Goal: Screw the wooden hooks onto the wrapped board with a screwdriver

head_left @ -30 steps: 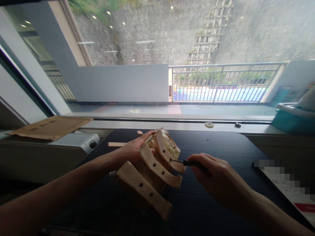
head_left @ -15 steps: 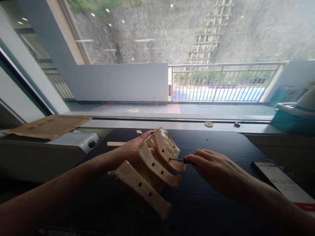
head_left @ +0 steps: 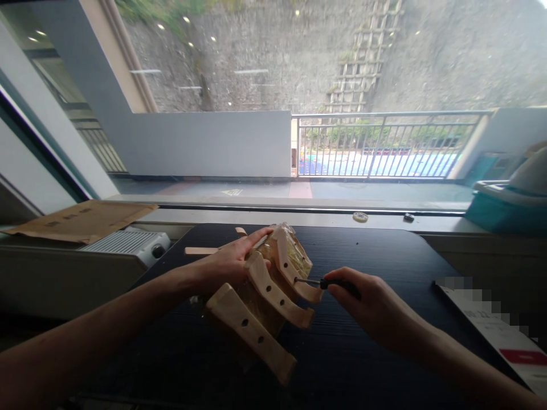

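Observation:
On the dark table a block wrapped in clear plastic (head_left: pixel 303 261) carries three curved pale wooden pieces with dark holes. The far wooden piece (head_left: pixel 284 248), the middle wooden piece (head_left: pixel 277 297) and the near wooden piece (head_left: pixel 252 332) lie roughly side by side. My left hand (head_left: pixel 234 254) is closed around the far left side of the wrapped block; some of its fingers are hidden. A screwdriver (head_left: pixel 342 283) with a black handle is gripped in my right hand (head_left: pixel 371 295). Its thin shaft reaches left, the tip at a hole in the far piece.
Flat wooden strips (head_left: pixel 200 250) lie left of my left hand. A phone-like device (head_left: pixel 482 319) rests at the table's right. Tape (head_left: pixel 360 217) and a small dark object (head_left: pixel 409 217) sit on the windowsill. A white heater (head_left: pixel 123 242) and brown envelope (head_left: pixel 81 218) are at left.
My right hand has shifted slightly right and down and holds the screwdriver handle with more of it showing. The tip stays at the same hole. My left hand holds its place.

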Motion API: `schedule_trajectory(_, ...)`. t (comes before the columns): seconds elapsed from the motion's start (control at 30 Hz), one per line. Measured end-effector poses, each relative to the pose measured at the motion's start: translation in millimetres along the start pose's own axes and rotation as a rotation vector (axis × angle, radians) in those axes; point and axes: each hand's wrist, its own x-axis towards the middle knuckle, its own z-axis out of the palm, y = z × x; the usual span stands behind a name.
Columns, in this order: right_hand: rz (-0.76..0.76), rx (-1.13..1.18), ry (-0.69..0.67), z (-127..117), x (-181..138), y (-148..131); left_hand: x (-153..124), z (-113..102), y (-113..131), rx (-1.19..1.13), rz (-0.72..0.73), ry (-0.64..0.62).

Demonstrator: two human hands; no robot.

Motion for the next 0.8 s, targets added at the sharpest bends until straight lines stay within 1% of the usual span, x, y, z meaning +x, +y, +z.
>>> schedule_trajectory(0.03,0.015,-0.031,0.000,0,-3,-2,0,1,0,0.013,-0.009,0.011)
schedule_trajectory(0.1,-0.036,-0.151,0.032,-3,-6,-6,1,4,-1,0.047,-0.028,0.059)
schedule_trajectory(0.2,-0.243,-0.434,0.089,-9,-8,-10,5,6,-6,0.095,-0.023,0.114)
schedule_trajectory(0.3,-0.475,-0.685,0.097,-13,-5,-9,6,4,-8,0.128,-0.002,0.109)
schedule_trajectory(0.37,-0.572,-0.749,0.104,-11,-2,-6,6,2,-9,0.134,-0.010,0.078)
schedule_trajectory(0.4,-0.584,-0.743,0.111,-8,0,-5,5,1,-9,0.127,-0.017,0.063)
schedule_trajectory(0.43,-0.564,-0.708,0.122,-6,1,-4,5,0,-8,0.110,-0.020,0.053)
schedule_trajectory(0.47,-0.511,-0.645,0.131,-3,2,-4,5,0,-7,0.086,-0.021,0.048)
schedule_trajectory(0.57,-0.223,-0.360,0.133,4,1,-8,2,-1,-2,0.010,-0.002,0.011)
schedule_trajectory(0.63,-0.051,-0.212,0.078,5,-1,-11,0,-1,4,0.021,0.008,-0.020)
schedule_trajectory(0.67,-0.001,-0.174,0.046,4,-3,-13,-1,-1,7,0.051,0.006,-0.019)
schedule_trajectory(0.73,0.017,-0.164,0.012,1,-6,-14,-2,0,10,0.117,-0.006,0.002)
schedule_trajectory(0.8,-0.061,-0.241,0.018,-3,-9,-14,-2,1,10,0.145,-0.012,0.020)
